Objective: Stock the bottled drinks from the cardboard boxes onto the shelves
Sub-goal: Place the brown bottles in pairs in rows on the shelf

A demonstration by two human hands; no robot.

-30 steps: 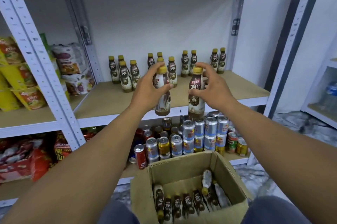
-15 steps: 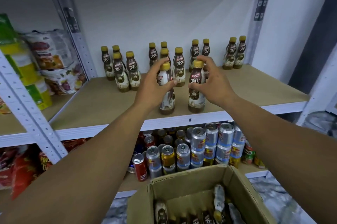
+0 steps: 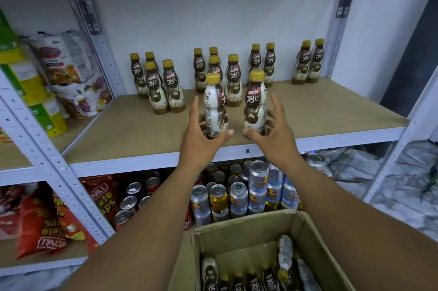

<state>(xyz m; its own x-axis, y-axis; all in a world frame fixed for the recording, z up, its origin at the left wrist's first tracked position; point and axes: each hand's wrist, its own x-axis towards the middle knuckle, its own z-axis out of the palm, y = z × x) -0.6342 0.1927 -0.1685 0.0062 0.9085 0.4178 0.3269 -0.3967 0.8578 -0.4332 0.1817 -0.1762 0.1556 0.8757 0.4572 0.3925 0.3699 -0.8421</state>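
Bottles [image 3: 254, 105] now on shelf [image 3: 142, 129] between spread fingers [image 3: 276, 107]

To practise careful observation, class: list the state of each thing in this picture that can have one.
Left hand: open, fingers spread.
Right hand: open, fingers spread.
Left bottle: upright on shelf, capped.
Right bottle: upright on shelf, capped.
Cardboard box: open, partly full.
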